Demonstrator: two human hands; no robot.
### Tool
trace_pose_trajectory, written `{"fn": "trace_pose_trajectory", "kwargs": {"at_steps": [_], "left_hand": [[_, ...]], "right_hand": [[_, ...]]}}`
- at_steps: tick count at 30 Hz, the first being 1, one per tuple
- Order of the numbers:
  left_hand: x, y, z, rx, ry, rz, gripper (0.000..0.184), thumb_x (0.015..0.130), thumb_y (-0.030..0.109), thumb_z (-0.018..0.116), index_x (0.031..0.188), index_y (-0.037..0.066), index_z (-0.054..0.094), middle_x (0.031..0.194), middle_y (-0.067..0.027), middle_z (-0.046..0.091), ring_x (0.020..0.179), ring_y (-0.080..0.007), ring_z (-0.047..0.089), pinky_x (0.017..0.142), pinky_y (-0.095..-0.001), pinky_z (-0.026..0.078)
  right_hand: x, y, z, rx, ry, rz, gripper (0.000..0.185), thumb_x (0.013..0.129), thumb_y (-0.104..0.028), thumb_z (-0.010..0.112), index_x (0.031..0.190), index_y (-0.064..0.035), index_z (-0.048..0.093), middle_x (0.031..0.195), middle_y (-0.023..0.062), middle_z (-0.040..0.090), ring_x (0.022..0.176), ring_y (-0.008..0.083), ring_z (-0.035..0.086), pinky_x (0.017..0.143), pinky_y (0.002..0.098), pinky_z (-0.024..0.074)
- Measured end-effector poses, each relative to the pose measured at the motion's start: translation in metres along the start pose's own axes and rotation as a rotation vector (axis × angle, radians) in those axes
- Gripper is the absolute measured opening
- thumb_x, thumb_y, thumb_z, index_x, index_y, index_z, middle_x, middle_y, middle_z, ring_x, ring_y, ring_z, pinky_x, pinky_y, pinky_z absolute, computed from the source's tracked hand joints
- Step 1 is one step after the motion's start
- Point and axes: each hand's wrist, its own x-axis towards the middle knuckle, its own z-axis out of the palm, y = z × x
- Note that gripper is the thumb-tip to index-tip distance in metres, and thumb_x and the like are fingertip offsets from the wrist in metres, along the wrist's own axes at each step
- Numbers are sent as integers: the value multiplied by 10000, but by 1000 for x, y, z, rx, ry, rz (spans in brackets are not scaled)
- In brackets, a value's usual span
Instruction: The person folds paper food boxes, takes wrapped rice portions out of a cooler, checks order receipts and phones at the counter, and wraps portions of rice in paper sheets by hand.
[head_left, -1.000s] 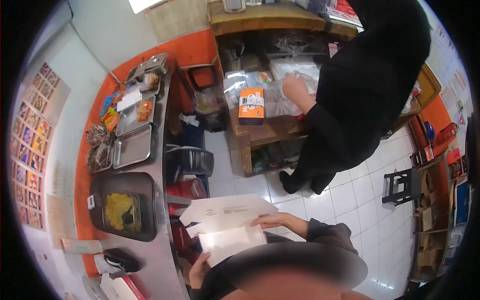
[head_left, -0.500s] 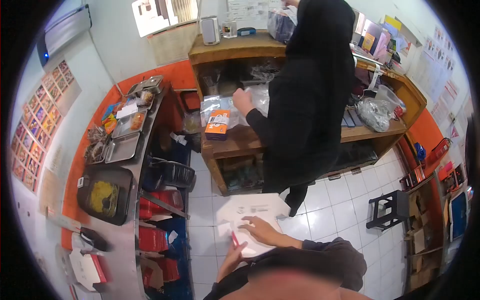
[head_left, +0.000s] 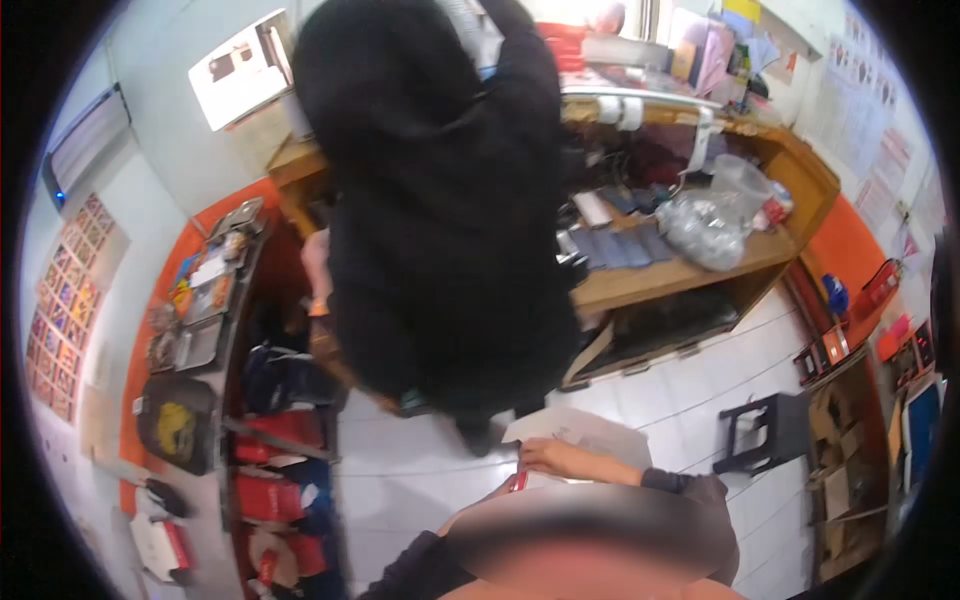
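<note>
A white cardboard box (head_left: pixel 590 432) with a red edge is held low in front of my body, partly hidden by the blurred shape at the bottom. My right hand (head_left: pixel 560 458) lies on the box, its fingers bent and pressed together against the card. Only a small part of my left hand (head_left: pixel 492 502) shows, at the box's left side by the red edge; its fingers are mostly hidden.
A person in black (head_left: pixel 440 220) stands close in front, at the wooden counter (head_left: pixel 680 280). A black stool (head_left: pixel 765 432) stands to the right. The metal table (head_left: pixel 205 495) on the left bears a black tray (head_left: pixel 200 400) with yellow food.
The view has swung to the right. The box has gone from open and spread to folded over, and sits lower against my body. The other person has come closer and reaches up over the counter.
</note>
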Motion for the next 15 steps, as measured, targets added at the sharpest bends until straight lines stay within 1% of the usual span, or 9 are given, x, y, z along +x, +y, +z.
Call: {"fn": "trace_pose_trajectory", "kwargs": {"at_steps": [3, 4, 7, 10, 13, 15], "left_hand": [[101, 43, 49, 61, -129, 28, 708, 834, 269, 640, 1386, 53, 253, 1230, -75, 438, 1058, -155, 458, 827, -275, 394], [136, 58, 68, 78, -178, 29, 712, 832, 270, 641, 1387, 51, 252, 1233, -73, 434, 1065, -150, 450, 838, -271, 386], [213, 95, 120, 136, -286, 58, 724, 827, 270, 644, 1391, 47, 250, 1241, -68, 425, 1086, -138, 427, 872, -259, 361], [256, 117, 152, 161, -381, 92, 736, 821, 271, 647, 1395, 42, 247, 1249, -62, 415, 1107, -125, 404, 906, -248, 336], [278, 130, 169, 169, -435, 114, 748, 816, 271, 651, 1398, 38, 244, 1257, -57, 405, 1127, -112, 382, 940, -237, 312], [284, 137, 173, 160, -466, 121, 756, 813, 271, 653, 1401, 35, 242, 1262, -53, 399, 1141, -104, 366, 962, -229, 295]], "right_hand": [[-91, 19, -102, 79, 23, 156, 170, 843, -120, 566, 981, -33, 615, 909, 112, 549, 916, 291, 545, 808, 380, 449], [-118, 34, -123, 1, 46, 157, 207, 819, -93, 560, 1010, -35, 617, 920, 119, 570, 929, 298, 547, 823, 368, 450], [-171, 52, -163, -326, -80, 234, 256, 791, -67, 547, 1035, -45, 620, 1001, 127, 587, 958, 296, 551, 834, 359, 456], [-203, 54, -170, -412, 95, 197, 260, 761, -47, 528, 1004, -30, 620, 1012, 126, 580, 1029, 276, 544, 851, 332, 465], [-208, 61, -190, -543, 121, 169, 259, 758, -44, 532, 1001, -20, 617, 1014, 142, 590, 1002, 281, 564, 842, 345, 469], [-215, 77, -203, -400, 150, 259, 255, 759, -40, 529, 999, -13, 614, 1000, 143, 599, 968, 286, 581, 826, 354, 477]]}}
